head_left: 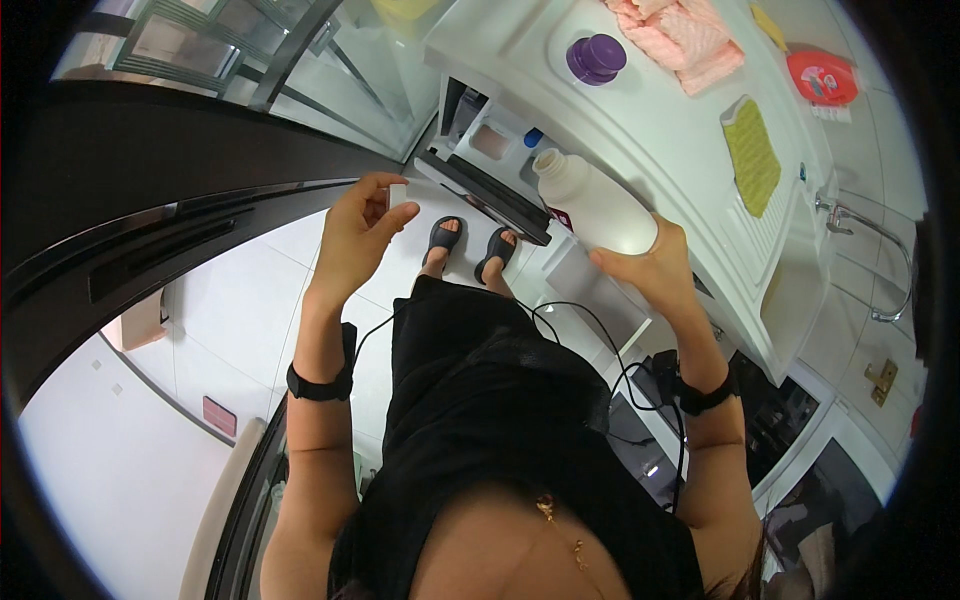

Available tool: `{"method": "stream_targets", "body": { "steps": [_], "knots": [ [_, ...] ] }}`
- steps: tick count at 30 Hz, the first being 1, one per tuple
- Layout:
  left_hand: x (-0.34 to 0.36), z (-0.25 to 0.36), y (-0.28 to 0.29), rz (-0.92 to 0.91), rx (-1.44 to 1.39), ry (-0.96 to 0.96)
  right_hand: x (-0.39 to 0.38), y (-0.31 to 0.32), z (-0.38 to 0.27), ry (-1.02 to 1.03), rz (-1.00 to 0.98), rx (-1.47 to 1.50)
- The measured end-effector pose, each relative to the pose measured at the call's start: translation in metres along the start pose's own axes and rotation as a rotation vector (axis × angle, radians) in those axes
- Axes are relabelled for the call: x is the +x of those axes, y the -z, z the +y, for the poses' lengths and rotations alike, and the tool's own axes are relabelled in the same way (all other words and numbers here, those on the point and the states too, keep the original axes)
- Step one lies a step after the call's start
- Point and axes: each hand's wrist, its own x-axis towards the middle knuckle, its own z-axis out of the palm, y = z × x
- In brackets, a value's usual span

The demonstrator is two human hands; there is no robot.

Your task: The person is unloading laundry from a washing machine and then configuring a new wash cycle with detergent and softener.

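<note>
My right hand [650,262] is closed around the lower end of a white plastic bottle [590,200]. The bottle is tilted, its uncapped mouth pointing toward the open detergent drawer [512,155] of a washing machine. Pale compartments and a blue piece [533,137] show inside the drawer, behind its dark front panel [490,195]. Whether any liquid leaves the bottle, I cannot tell. On the other side, my left hand [362,235] pinches a small white cap-like piece [398,196] between thumb and fingers, apart from the drawer.
Above the drawer runs a white sink counter [690,165] holding a purple-capped container [596,60], a pink towel [680,40] and a green cloth [750,155]. A red bottle [822,78] and a tap [870,225] are at right. A dark door [180,200] stands left; cables hang from my wrists.
</note>
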Motion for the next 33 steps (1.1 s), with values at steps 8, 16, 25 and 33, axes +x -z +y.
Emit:
{"method": "stream_targets", "body": {
  "steps": [8, 16, 25, 33],
  "knots": [
    [-0.002, 0.0, -0.005, -0.023, 0.094, 0.017, 0.007, -0.004, 0.002, 0.004, 0.026, -0.035],
    [-0.006, -0.006, -0.006, -0.04, 0.041, 0.033, 0.011, -0.005, -0.01, -0.031, -0.006, -0.12],
    [-0.004, -0.01, -0.006, -0.07, 0.059, 0.043, 0.021, -0.005, -0.008, -0.068, 0.008, -0.209],
    [-0.002, -0.009, -0.006, -0.091, 0.103, 0.059, 0.023, -0.006, -0.008, -0.112, 0.001, -0.275]
  ]
}}
